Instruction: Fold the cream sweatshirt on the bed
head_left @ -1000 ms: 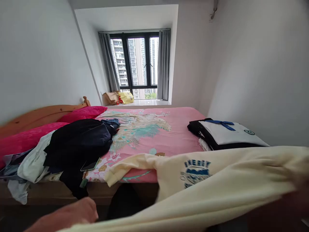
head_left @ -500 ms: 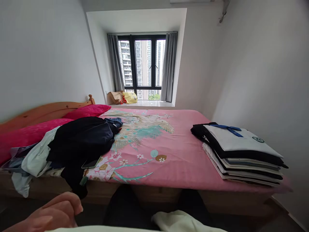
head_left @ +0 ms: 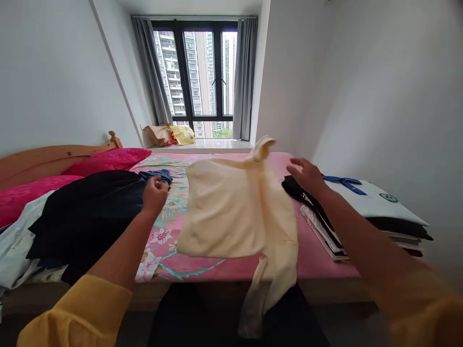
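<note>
Pink bed carries a cream shirt lying between both hands, its long axis running from the far collar toward the near edge, one sleeve hanging over; the left hand, loosely curled with nothing in its grip, sits just beside the shirt's left edge; the right hand, fingers spread and holding nothing, hovers over the folded stack, near the shirt's right edge.

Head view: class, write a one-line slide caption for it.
Cream shirt spread on pink bed, left hand and right hand either side, folded stack at right.
</note>
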Available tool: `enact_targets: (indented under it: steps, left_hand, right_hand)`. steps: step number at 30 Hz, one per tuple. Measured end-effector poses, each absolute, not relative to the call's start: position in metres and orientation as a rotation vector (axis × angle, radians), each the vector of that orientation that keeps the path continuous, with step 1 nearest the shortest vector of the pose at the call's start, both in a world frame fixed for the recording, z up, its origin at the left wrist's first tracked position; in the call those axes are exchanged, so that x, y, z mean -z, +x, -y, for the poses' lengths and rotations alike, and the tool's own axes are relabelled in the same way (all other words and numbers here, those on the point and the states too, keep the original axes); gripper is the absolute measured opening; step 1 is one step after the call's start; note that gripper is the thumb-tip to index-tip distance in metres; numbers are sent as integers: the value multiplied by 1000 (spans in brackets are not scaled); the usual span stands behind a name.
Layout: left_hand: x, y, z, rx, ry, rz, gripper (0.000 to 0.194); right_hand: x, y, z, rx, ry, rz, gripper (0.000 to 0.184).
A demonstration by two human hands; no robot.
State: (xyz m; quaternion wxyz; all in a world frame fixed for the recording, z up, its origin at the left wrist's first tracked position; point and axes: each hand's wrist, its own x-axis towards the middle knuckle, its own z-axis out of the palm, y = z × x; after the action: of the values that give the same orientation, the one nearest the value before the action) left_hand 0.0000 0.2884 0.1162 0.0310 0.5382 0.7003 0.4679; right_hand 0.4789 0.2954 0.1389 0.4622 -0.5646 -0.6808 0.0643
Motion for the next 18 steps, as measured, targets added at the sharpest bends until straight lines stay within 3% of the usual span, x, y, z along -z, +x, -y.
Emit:
enact_targets:
  steps: [2, 6, 8, 10, 13, 18]
  left_hand:
    - [-61, -9, -272, -1257, 1695, -2131, 41]
    - [43, -21, -220, -943, 1605, -2122, 38]
    - [71, -27, -209, -862, 1549, -2158, 40]
    - [81, -33, -212, -804, 1503, -2198, 43]
    - [79, -36, -235, -704, 1456, -2229, 42]
    - [69, -23, -267, -605, 1369, -2223, 31]
  right_hand:
    - [-94, 487, -283, -212, -1478, 1672, 35]
    - [49, 511, -225, -422, -1719, 1593, 45]
    - [114, 520, -192, -492, -1856, 1455, 52]
    - [156, 520, -166, -350, -1812, 1470, 58]
    - [176, 505, -143, -173, -1814, 1492, 65]
    - [146, 466, -149, -252, -2009, 1511, 64]
